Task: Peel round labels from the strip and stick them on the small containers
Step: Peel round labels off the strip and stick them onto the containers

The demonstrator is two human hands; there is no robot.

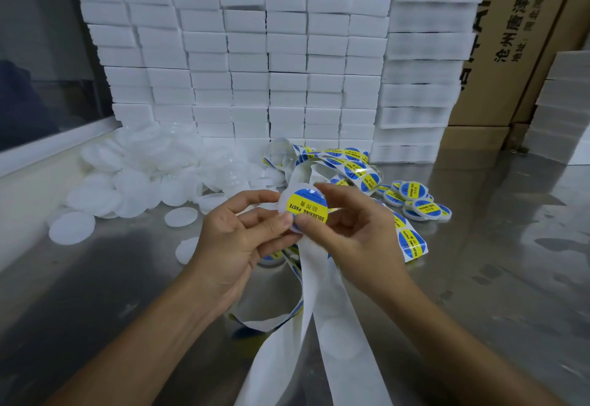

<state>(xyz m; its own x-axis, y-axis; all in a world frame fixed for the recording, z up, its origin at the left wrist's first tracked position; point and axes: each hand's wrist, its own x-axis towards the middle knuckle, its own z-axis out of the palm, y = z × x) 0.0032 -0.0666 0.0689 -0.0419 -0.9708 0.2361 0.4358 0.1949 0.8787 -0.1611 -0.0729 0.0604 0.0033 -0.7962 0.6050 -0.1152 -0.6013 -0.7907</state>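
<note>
Labelled container (307, 208) pinched between left hand (236, 239), right hand (352, 230).

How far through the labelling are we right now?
Early on, it seems. Done: a small cluster of labelled round containers on the steel table. In hand: the left hand and right hand hold one white container with a yellow-and-blue round label on it. Left: a large heap of plain white round containers and the label strip with labels remaining.
</note>
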